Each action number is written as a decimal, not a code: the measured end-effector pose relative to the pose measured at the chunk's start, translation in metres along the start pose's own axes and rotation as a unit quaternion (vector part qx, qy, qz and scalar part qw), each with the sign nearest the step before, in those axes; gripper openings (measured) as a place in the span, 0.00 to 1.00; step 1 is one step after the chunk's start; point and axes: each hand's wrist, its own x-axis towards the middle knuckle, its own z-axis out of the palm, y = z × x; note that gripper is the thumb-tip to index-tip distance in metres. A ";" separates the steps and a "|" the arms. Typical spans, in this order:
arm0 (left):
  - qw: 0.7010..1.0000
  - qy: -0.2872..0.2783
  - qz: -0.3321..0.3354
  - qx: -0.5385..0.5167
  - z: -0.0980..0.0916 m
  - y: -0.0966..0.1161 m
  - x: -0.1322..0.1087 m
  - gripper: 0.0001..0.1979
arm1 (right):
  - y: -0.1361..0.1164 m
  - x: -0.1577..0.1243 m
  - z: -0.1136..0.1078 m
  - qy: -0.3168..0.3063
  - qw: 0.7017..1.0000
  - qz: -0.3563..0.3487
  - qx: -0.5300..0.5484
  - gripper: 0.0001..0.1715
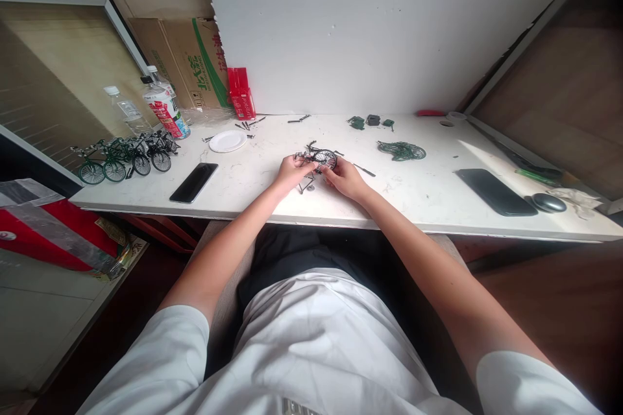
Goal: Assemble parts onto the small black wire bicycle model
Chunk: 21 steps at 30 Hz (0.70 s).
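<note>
Between my two hands, just above the white table, is a small black model bicycle [325, 158] with one spoked wheel plainly visible. My left hand [291, 172] is closed on its frame side. Fingers of my right hand [344, 176] pinch it at the wheel. Thin dark parts [306, 183] lie on the table under and around my hands. To the right of my right hand rests a slim dark tool [364, 170], perhaps a screwdriver. How the fingertips grip the small parts is partly hidden.
Several assembled model bicycles [141, 162] stand at the left, near bottles [165, 107]. A phone [194, 183], a paper plate [228, 141] and a red box [241, 94] lie nearby. Green parts [402, 150], a dark flat pad [496, 192] and a round tin [548, 202] are on the right.
</note>
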 end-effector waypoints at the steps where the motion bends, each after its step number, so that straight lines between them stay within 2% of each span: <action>1: 1.000 -0.001 0.002 0.002 -0.001 -0.001 0.001 0.14 | 0.000 0.000 0.000 0.000 1.000 0.001 -0.002 0.26; 11: 1.000 -0.015 0.019 0.015 -0.004 -0.010 0.006 0.15 | 0.000 0.001 0.000 -0.001 1.000 0.002 -0.021 0.23; 21: 0.999 -0.018 0.020 0.023 -0.004 -0.011 0.007 0.14 | 0.003 0.002 0.001 0.000 1.000 -0.006 -0.018 0.25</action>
